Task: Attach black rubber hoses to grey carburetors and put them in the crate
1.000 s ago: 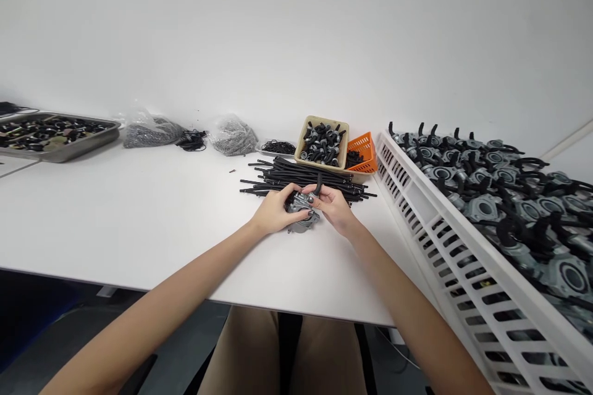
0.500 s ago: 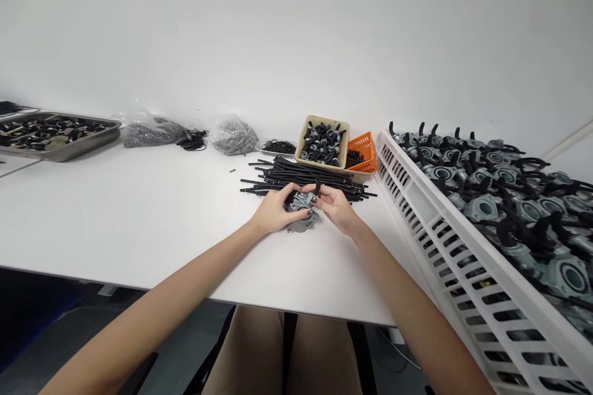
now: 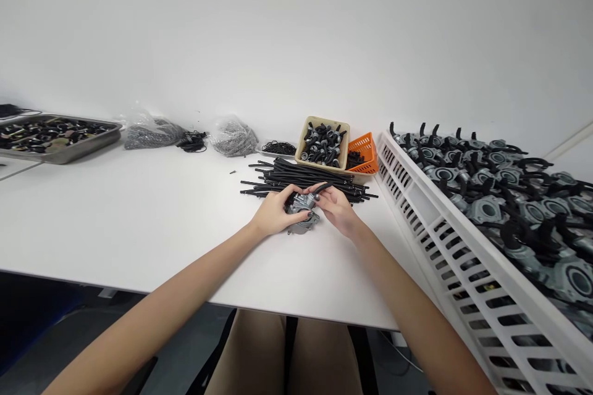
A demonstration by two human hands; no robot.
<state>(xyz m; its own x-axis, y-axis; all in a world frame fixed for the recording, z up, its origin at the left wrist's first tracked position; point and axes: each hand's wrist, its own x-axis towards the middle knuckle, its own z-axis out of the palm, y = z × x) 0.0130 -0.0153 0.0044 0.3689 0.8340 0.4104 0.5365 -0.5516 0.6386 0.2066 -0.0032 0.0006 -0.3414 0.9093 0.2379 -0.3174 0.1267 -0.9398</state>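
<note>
A grey metal carburetor [image 3: 302, 222] rests low over the white table, close to its middle. My left hand [image 3: 273, 211] is closed round its left side, the thumb lying across the front. At its upper right, my right hand [image 3: 337, 208] pinches the carburetor's cap, from which a black rubber elbow [image 3: 323, 187] points up and to the right. The fingertips hide part of that joint. Just behind both hands lies a bundle of black rubber hoses [image 3: 296, 174].
A white slotted crate [image 3: 430, 213] full of carburetors stands along the right. At the back are a cream bin [image 3: 345, 151] of capped black elbows, an orange basket [image 3: 370, 151], plastic bags [image 3: 234, 136] of small parts and, far left, a metal tray [image 3: 86, 147].
The black rubber elbow has turned from upright to leaning right, with my right fingers shifting round it. My left hand keeps its hold on the carburetor.
</note>
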